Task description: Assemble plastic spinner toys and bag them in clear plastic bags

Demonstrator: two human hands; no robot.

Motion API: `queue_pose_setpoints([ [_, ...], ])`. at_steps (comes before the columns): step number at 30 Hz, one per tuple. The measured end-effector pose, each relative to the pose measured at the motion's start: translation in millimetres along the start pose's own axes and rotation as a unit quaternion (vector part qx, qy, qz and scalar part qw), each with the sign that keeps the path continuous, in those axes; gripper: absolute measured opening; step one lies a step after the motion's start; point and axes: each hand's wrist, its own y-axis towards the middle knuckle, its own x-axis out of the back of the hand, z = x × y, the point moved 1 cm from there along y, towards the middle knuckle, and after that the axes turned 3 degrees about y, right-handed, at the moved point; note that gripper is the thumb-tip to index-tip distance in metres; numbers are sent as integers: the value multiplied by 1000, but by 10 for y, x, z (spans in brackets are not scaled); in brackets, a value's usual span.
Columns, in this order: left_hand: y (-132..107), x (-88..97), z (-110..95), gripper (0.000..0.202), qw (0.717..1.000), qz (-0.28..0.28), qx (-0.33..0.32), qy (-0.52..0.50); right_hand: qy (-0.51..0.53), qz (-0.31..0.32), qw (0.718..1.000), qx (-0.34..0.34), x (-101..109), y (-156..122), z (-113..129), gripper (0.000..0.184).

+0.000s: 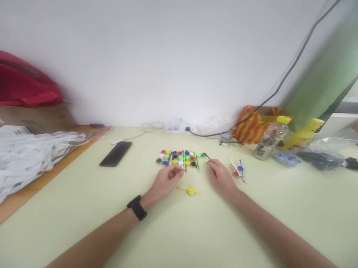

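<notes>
1. Forearms (pixel 99 240) lie closest.
2. Left hand (pixel 165 180) curls nearly closed beside coloured discs (pixel 181 163); I can't tell its hold.
3. Right hand (pixel 221 178) bends loosely by a black stick (pixel 207 155), grip unclear.
4. A yellow spinner (pixel 191 191) lies between.

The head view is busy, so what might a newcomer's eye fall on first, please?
Probably the cluster of multicoloured discs near the picture's middle, with the left hand and right hand close by. Next might come the red fabric on the cardboard box at far left, then the striped bag by the wall at right.
</notes>
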Motion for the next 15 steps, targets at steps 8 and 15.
queue_pose_setpoints([
  [8,-5,-4,-13,25,1000,6,2,-1,-11,13,1000,23,-63,119,-16,31],
  [15,-8,-7,-36,26,1000,12,4,-9,-20,15,999,29,-77,117,-55,31],
])
